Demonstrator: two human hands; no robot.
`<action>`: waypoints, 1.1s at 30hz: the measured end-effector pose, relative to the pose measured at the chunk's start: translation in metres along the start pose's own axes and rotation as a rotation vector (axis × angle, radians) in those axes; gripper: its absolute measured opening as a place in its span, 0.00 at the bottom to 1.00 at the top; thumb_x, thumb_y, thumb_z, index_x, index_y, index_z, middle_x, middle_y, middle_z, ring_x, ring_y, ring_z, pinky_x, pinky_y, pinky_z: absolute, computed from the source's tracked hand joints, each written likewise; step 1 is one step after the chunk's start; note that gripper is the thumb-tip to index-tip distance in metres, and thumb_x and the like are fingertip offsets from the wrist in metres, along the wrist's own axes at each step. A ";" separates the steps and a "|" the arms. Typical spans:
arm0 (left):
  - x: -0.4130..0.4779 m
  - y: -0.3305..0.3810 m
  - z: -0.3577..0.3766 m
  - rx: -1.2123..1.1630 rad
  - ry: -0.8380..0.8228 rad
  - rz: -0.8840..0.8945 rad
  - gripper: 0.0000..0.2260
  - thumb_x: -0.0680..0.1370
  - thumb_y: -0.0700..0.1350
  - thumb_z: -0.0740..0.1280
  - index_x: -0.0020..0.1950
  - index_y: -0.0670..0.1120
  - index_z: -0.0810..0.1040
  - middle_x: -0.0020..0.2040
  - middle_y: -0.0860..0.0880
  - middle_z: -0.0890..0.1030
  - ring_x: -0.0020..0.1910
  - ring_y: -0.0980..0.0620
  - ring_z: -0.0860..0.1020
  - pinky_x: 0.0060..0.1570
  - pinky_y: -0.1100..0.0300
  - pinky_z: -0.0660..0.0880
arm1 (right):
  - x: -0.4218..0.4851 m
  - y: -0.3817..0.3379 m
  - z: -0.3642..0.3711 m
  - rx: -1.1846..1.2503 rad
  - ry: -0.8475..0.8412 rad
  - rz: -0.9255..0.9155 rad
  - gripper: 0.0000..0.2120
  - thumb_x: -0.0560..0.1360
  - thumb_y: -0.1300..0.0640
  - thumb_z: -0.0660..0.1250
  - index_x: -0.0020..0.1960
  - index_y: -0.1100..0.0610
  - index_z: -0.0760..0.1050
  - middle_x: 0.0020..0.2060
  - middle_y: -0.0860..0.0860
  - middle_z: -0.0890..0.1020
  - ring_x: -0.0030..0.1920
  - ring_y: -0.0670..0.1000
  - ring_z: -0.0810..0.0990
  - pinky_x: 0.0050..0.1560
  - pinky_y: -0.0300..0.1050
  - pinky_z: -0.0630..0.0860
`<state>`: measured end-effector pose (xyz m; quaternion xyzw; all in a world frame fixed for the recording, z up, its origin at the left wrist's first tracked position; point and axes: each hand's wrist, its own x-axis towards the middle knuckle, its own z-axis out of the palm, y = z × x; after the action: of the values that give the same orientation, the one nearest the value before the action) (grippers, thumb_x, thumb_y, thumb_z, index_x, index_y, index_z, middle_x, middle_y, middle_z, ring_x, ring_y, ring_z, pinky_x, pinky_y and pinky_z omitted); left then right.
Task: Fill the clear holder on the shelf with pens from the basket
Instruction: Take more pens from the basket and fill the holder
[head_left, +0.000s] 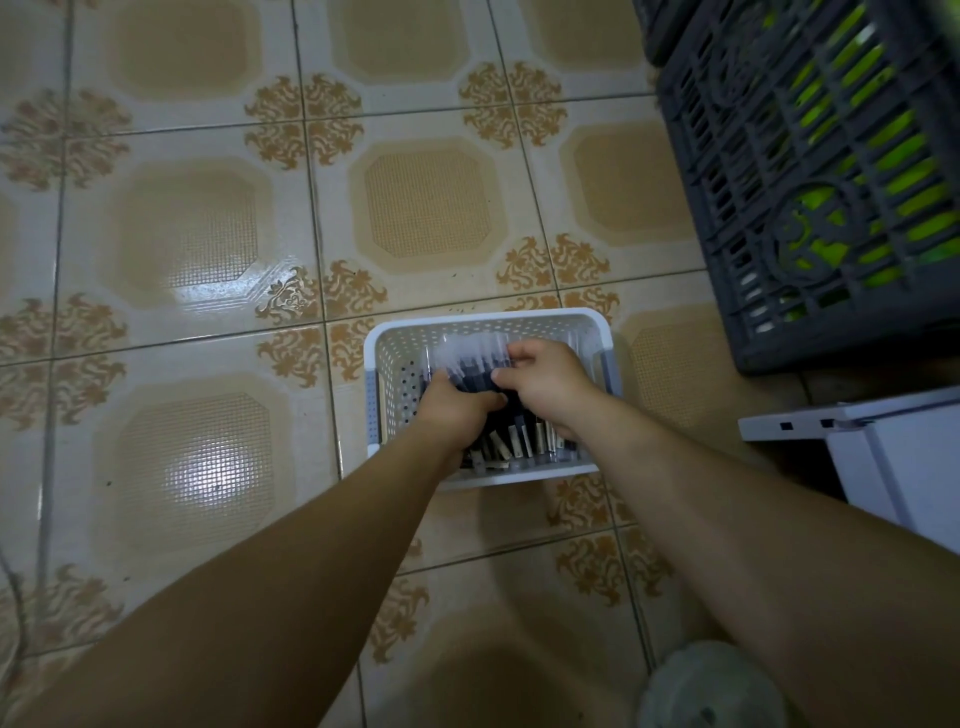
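A white perforated basket (395, 364) stands on the tiled floor, holding several dark pens (470, 364) with clear caps. Both my hands are inside it. My left hand (457, 410) curls round the bundle of pens from the left. My right hand (545, 376) grips the same bundle from the right, fingers bent over the pen barrels. The lower ends of the pens (519, 441) show between my wrists. The clear holder and the shelf are out of view.
A dark grey plastic crate (779, 171) with green things inside stands at the upper right. A white piece of furniture (893, 457) juts in at the right edge. A pale rounded thing (711, 686) lies at the bottom right. A thin cable (49, 415) runs down the left side.
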<state>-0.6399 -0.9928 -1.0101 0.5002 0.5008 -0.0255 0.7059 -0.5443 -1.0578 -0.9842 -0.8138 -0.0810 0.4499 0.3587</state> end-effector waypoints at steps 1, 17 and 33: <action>0.000 0.000 -0.001 -0.013 -0.015 0.017 0.17 0.74 0.32 0.68 0.61 0.42 0.75 0.52 0.43 0.82 0.50 0.47 0.81 0.45 0.58 0.80 | 0.000 0.000 0.000 0.018 -0.001 -0.002 0.21 0.75 0.63 0.69 0.67 0.60 0.72 0.60 0.54 0.78 0.59 0.55 0.77 0.61 0.50 0.75; -0.069 0.077 -0.010 0.077 -0.190 0.198 0.12 0.72 0.31 0.69 0.46 0.47 0.81 0.44 0.46 0.84 0.44 0.49 0.83 0.43 0.59 0.80 | -0.078 -0.057 -0.031 0.213 0.066 -0.155 0.12 0.75 0.66 0.66 0.58 0.61 0.78 0.48 0.55 0.83 0.48 0.54 0.82 0.52 0.49 0.80; -0.367 0.235 0.021 0.333 -0.358 0.723 0.11 0.68 0.28 0.68 0.43 0.43 0.81 0.35 0.47 0.81 0.36 0.51 0.80 0.42 0.54 0.79 | -0.387 -0.172 -0.140 0.211 0.471 -0.541 0.06 0.75 0.65 0.67 0.49 0.56 0.78 0.42 0.53 0.82 0.44 0.51 0.79 0.48 0.48 0.76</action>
<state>-0.6820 -1.0619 -0.5810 0.7383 0.1522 0.0567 0.6547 -0.6259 -1.1793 -0.5632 -0.8026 -0.1615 0.1452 0.5555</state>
